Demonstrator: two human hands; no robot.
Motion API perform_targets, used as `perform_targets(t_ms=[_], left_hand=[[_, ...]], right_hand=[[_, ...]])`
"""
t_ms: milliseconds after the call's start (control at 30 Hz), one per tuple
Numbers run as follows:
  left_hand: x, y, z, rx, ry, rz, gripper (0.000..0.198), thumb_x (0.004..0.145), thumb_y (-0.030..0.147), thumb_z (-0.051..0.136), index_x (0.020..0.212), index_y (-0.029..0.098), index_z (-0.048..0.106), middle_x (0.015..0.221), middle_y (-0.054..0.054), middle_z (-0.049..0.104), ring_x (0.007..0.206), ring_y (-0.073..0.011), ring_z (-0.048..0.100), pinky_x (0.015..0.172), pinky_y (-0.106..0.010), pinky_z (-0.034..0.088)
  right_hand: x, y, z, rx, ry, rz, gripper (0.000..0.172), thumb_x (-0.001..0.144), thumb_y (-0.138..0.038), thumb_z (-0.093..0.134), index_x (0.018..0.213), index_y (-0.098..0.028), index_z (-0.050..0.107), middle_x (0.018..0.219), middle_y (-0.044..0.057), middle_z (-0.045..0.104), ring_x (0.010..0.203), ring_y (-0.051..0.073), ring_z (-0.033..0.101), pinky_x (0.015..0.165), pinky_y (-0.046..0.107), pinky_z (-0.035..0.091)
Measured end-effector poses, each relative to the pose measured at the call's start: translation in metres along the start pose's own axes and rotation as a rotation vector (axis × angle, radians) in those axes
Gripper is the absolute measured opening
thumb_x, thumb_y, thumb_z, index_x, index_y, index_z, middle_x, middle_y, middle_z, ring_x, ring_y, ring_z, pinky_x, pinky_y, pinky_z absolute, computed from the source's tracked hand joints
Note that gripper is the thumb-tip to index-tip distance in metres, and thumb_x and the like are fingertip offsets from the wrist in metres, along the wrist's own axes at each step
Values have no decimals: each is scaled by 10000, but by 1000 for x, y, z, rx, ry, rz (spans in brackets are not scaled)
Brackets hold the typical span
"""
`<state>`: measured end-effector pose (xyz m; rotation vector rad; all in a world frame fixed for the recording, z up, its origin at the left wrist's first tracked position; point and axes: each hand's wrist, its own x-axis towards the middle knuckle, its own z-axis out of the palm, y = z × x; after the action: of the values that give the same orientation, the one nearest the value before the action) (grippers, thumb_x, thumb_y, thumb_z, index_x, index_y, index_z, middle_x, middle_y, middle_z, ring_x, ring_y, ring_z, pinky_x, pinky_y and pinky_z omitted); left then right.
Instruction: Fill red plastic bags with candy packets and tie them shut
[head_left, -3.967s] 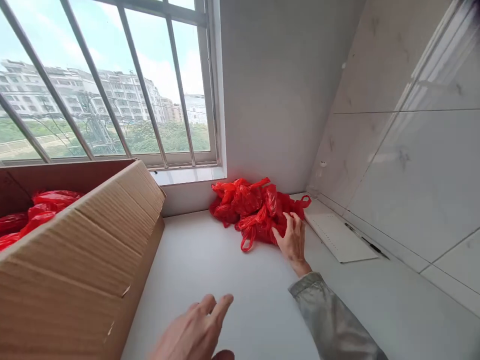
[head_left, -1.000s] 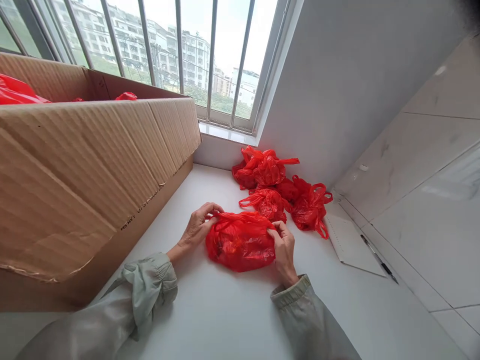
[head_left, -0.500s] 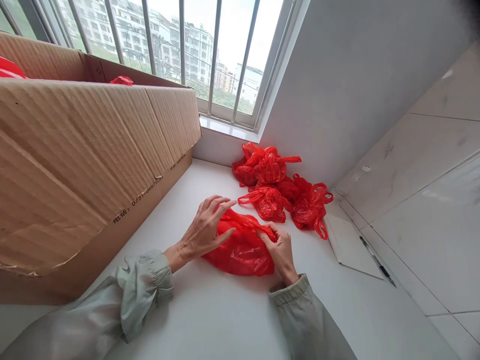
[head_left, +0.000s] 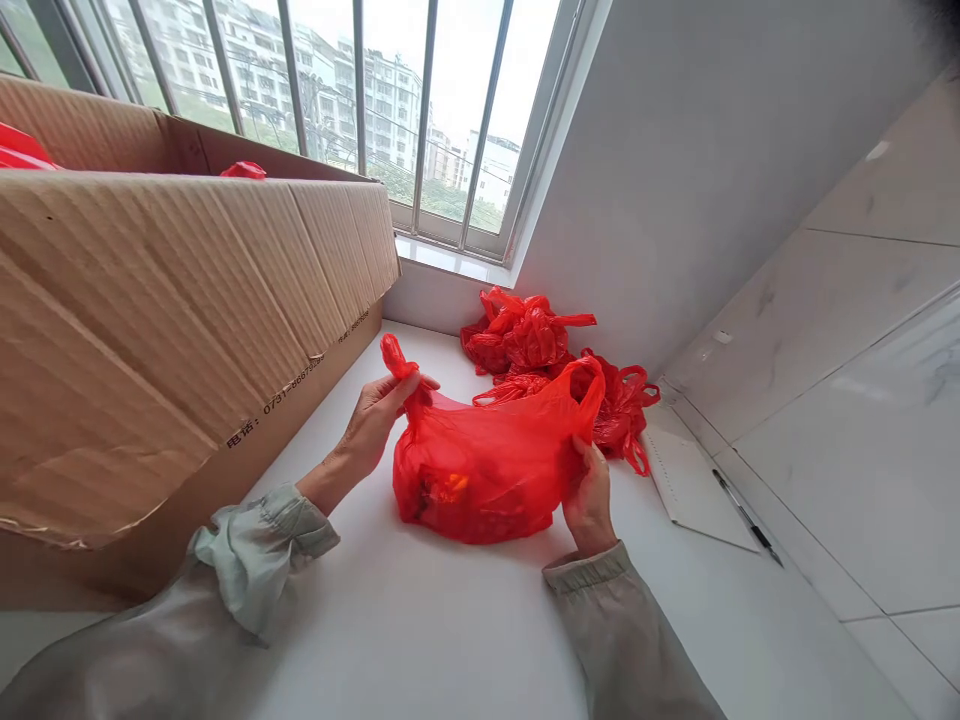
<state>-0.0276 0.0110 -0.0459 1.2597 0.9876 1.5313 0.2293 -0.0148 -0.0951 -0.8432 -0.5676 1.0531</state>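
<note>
A red plastic bag (head_left: 480, 470) with something inside rests on the white counter (head_left: 465, 630) in front of me. My left hand (head_left: 375, 420) is closed on the bag's left handle and lifts it upright. My right hand (head_left: 589, 495) is closed on the bag's right side, just under the other handle loop. Both hands hold the bag's mouth spread between them. Behind the bag, in the corner, lies a pile of tied red bags (head_left: 547, 350).
A large open cardboard box (head_left: 172, 320) stands along the left, with red bags (head_left: 241, 170) showing over its rim. A white sheet of paper (head_left: 694, 490) and a pen (head_left: 746, 518) lie by the tiled wall at right. A barred window (head_left: 390, 100) is behind.
Four seconds ago my right hand reached into the pile. Since then one bag has come to the counter before me, and both hands have lifted its handles up and apart.
</note>
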Motion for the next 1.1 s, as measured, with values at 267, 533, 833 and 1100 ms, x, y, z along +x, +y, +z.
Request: perform_targets(t_ms=[267, 533, 833, 1100], left_hand=[[25, 63, 33, -164, -42, 161, 298, 715, 451, 728, 624, 173, 675, 621, 12, 565, 551, -94, 458, 525, -220, 358], [6, 84, 4, 463, -458, 221, 196, 786, 370, 727, 826, 180, 704, 669, 19, 619, 604, -94, 511, 537, -191, 368], [-5, 107, 9, 697, -551, 329, 187, 828, 355, 666, 820, 176, 718, 650, 18, 655, 579, -95, 545, 526, -184, 394], [-7, 109, 4, 818, -613, 389, 104, 816, 263, 618, 818, 219, 712, 614, 52, 635, 559, -87, 520, 567, -199, 367]], right_hand=[[-2, -42, 21, -18, -119, -220, 274, 661, -297, 681, 926, -227, 683, 935, 6, 718, 886, 173, 645, 750, 280, 495], [-1, -44, 4, -493, -98, -403, 386, 762, -446, 655, 1048, -198, 580, 1035, 42, 619, 867, 166, 579, 752, 300, 462], [-37, -96, 68, -1141, -541, -1068, 122, 940, -215, 517, 919, -230, 636, 834, 7, 686, 774, 151, 625, 671, 252, 440], [-5, -80, 71, -1627, -740, -547, 114, 876, -243, 554, 822, -220, 651, 713, 4, 652, 655, 165, 579, 585, 268, 369]])
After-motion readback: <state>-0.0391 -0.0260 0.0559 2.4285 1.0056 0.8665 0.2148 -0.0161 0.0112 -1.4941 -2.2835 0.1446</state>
